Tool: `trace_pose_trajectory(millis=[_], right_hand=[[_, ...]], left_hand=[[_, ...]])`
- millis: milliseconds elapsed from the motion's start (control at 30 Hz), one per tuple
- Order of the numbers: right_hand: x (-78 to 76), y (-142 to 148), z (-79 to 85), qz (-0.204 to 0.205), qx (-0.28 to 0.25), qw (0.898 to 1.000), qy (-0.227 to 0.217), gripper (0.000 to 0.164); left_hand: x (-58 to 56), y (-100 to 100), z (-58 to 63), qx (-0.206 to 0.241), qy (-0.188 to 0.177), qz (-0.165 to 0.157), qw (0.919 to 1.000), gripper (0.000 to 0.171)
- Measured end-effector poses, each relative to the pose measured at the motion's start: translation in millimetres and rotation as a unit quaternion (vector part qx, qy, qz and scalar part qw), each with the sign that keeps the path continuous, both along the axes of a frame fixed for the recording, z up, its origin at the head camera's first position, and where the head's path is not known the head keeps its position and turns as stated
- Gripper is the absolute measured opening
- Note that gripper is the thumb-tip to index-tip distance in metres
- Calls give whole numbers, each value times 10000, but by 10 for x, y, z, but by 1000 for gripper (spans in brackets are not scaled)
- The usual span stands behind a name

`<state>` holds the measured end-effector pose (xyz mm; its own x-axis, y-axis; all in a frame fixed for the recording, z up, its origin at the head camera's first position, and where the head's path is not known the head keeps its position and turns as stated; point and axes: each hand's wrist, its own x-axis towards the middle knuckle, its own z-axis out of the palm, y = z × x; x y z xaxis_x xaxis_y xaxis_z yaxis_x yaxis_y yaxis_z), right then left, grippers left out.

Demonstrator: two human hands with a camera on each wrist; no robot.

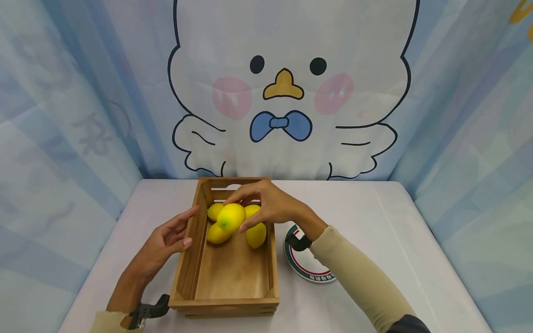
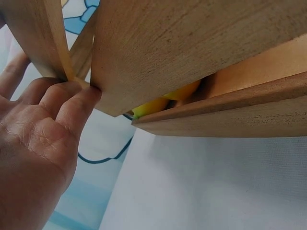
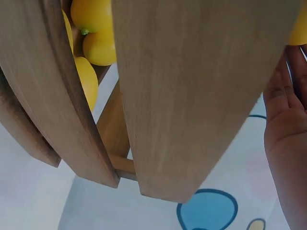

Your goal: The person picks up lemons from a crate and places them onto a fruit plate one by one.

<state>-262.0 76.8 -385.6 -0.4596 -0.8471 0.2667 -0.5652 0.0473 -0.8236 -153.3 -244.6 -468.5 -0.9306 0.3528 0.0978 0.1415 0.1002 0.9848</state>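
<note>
1. A person's right hand holds a yellow lemon between thumb and fingers, raised over the far half of a slatted wooden crate.
2. The left hand, well apart from the right, rests against the crate's left side, its fingers extended and fingertips touching the slats.
3. Four more lemons show inside the crate, gathered toward its far end, two on the left and two on the right; the near part of its floor is bare. Whether the held lemon touches those below, one cannot tell.
4. The crate stands on a white-covered desk. Just to its right lies a white plate with a green rim and red ring, partly hidden by the right forearm.
5. Both arms wear beige sleeves and black wrist straps.
6. Behind, a pale blue curtain carries a cartoon bird with a yellow beak, pink cheeks and a blue bow tie.
</note>
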Motion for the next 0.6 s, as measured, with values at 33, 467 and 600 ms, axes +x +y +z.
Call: trace_pose_trajectory(millis=[33,467,600], right_hand=[[4,14,6,-12,-33,10000,-2,58],[86,254,14,-595,-253,9979,-58,57],[102,344,2,-841,-264,9961,-72,59]], left_hand=[[0,1,3,-12,-1,9,10000,70],[10,2,7,146,19,-67,9999,70],[11,2,13,165,33,-89,9998,70]])
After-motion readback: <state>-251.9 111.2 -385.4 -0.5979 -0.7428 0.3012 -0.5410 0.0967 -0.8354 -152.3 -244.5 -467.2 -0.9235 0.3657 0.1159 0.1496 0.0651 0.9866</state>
